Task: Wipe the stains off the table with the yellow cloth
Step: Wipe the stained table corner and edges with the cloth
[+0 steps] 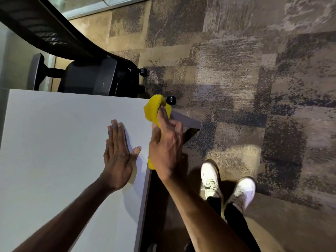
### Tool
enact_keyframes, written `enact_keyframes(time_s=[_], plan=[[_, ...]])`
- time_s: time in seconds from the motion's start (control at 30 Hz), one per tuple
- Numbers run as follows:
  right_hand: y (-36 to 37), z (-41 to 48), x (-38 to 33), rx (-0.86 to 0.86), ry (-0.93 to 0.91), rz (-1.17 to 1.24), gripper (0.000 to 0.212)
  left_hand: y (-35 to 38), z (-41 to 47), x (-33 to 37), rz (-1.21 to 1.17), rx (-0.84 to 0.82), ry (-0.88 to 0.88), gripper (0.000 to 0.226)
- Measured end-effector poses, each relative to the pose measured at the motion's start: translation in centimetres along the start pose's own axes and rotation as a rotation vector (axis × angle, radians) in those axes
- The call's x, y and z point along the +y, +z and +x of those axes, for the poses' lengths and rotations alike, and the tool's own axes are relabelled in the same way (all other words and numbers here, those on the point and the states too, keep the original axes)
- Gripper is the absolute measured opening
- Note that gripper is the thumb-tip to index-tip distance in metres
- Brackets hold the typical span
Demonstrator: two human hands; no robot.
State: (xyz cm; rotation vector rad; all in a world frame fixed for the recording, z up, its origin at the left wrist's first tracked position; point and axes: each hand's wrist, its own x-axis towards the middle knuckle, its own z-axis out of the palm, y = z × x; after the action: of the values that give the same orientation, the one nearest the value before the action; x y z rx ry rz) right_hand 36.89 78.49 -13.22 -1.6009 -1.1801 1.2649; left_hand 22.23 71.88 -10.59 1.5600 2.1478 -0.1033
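A white table (60,135) fills the left half of the head view; I make out no stains on its visible surface. My left hand (119,153) lies flat on the tabletop near its right edge, fingers together and thumb spread. My right hand (166,142) grips the yellow cloth (154,108) at the table's far right corner, right on the edge. Part of the cloth shows under the palm, lower down along the edge. The hand hides the cloth's middle.
A black office chair (87,70) with wheeled base stands just beyond the table's far edge. Patterned brown carpet (236,70) spreads to the right. My two white shoes (227,186) stand on the floor beside the table's right edge.
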Motion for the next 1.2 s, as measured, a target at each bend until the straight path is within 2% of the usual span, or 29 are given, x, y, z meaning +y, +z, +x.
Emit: enact_keyframes(time_s=[0.13, 0.4, 0.5, 0.63, 0.77, 0.93, 1.03, 1.1, 1.2], plan=[[-1.1, -3.7, 0.6, -0.013, -0.039, -0.013, 0.058, 0.1, 0.0, -0.3, 0.003, 0.007, 0.006, 0.11], [-0.5, 3.4, -0.2, -0.049, 0.023, -0.06, 0.061, 0.3, 0.0, 0.1, -0.001, 0.01, 0.012, 0.11], [-0.6, 1.3, -0.9, -0.035, 0.01, -0.048, 0.056, 0.2, -0.1, 0.1, -0.014, 0.014, 0.013, 0.107], [-1.6, -1.5, -0.1, -0.111, 0.043, -0.063, 0.055, 0.3, -0.3, 0.0, -0.02, 0.016, 0.025, 0.1], [-1.4, 1.5, -0.1, -0.127, 0.083, -0.052, 0.049, 0.1, -0.1, -0.1, -0.021, 0.01, 0.016, 0.095], [-0.9, 4.3, -0.6, -0.098, 0.048, -0.072, 0.053, 0.2, -0.1, -0.2, -0.029, 0.016, 0.023, 0.091], [-2.4, 3.6, 0.7, -0.239, 0.004, -0.145, 0.059, -0.2, -0.3, -0.1, -0.027, 0.023, 0.025, 0.089], [-4.2, 3.9, 1.9, -0.335, -0.019, -0.145, 0.05, -0.5, -0.5, 0.5, -0.012, 0.024, 0.035, 0.088], [-6.3, 6.0, 2.6, -0.39, -0.029, -0.074, 0.049, -1.0, 0.1, 3.0, -0.029, 0.061, -0.098, 0.091]])
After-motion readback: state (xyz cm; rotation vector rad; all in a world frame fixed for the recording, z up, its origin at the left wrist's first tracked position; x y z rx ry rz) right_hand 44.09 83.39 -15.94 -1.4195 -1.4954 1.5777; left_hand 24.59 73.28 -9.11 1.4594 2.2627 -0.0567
